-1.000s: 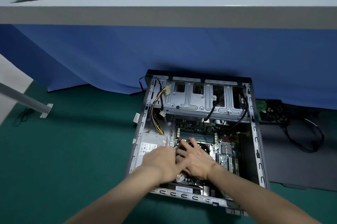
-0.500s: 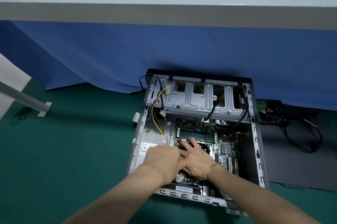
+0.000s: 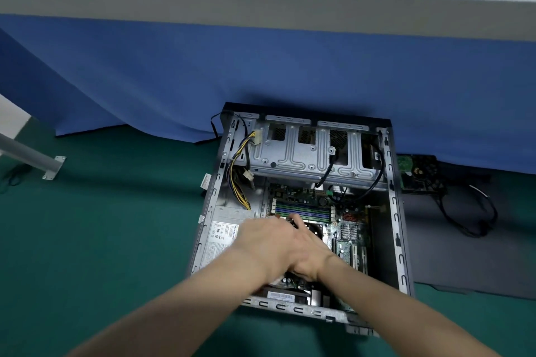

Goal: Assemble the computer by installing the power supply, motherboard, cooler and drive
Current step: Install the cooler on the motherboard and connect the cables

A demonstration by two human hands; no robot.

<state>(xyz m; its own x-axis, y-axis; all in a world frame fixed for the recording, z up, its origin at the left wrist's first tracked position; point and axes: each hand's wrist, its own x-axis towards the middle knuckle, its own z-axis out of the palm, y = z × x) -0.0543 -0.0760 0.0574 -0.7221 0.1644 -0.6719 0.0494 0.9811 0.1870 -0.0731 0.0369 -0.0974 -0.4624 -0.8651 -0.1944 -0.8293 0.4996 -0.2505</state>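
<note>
Green floor (image 3: 101, 226); case (image 3: 392, 211) lies open-side up for access. Left hand (image 3: 266, 240) overlaps right hand (image 3: 309, 255) at motherboard (image 3: 348, 229) 9 o'clock, probably seating cooler (image 3: 314, 231); grips hidden, can't tell.

The green floor (image 3: 101, 226) bears computer case (image 3: 290, 306), dark sheet (image 3: 464, 269).

Even soft light, blurred wide-angle edges

Open grey case (image 3: 393, 197) lies flat on green floor (image 3: 116, 226); power supply (image 3: 222, 236) seated left, green motherboard (image 3: 351, 243) beside it.
</note>
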